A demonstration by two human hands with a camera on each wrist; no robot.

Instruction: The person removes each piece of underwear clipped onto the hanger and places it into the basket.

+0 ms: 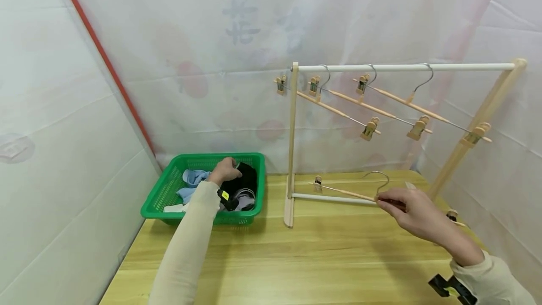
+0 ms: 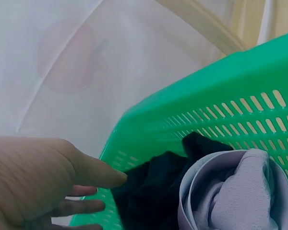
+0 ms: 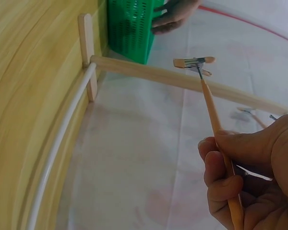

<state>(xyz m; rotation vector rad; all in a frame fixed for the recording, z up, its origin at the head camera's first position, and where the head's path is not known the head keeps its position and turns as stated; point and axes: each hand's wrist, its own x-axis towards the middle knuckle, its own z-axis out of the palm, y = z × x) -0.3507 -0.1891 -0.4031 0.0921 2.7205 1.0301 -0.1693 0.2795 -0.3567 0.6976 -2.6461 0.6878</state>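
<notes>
In the head view my left hand (image 1: 224, 172) reaches into a green plastic basket (image 1: 163, 189), over black cloth (image 1: 249, 179). The left wrist view shows the thumb (image 2: 103, 173) right at the edge of that cloth, the other fingers stretched out below it. Rolled lilac-grey cloth (image 2: 245, 191) lies beside the black piece. My right hand (image 1: 417, 213) grips a wooden clip hanger (image 1: 351, 194) by the middle of its bar, its metal hook (image 1: 386, 179) pointing up. One of its clips (image 3: 194, 62) shows beyond my fingers in the right wrist view; both clips carry nothing.
A wooden rack (image 1: 292, 131) with a white top rail (image 1: 398, 67) stands on the wood-grain table (image 1: 296, 267). Several more clip hangers (image 1: 364, 102) hang from the rail without clothes. Light blue cloth (image 1: 195, 178) lies in the basket's left half. Printed white sheeting (image 1: 211, 84) closes off the back.
</notes>
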